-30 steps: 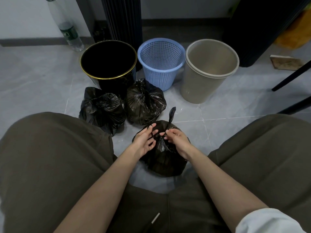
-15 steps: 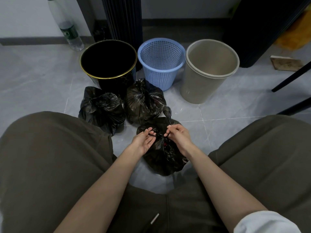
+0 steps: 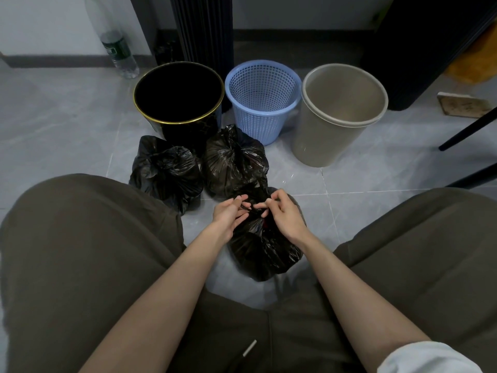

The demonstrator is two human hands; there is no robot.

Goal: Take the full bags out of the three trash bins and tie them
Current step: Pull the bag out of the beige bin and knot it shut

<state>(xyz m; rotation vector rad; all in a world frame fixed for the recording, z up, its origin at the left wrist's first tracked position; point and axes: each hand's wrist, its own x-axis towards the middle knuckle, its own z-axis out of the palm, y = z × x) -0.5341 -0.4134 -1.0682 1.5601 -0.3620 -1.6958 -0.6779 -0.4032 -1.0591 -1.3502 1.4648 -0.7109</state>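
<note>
Pinching grip: left hand (image 3: 228, 212) and right hand (image 3: 286, 215) hold the neck of the bag (image 3: 265, 251); its tail, upright a second ago, is now drawn down. Last knot looks nearly done.

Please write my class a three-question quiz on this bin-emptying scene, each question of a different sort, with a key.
1. True or false: the blue basket has no bag in it.
2. What colour is the rim of the black bin?
3. The left hand and right hand have their grip on the top of: A) the nearest bag; B) a bag inside the beige bin; C) a bottle.
Key: 1 true; 2 gold; 3 A.
</note>
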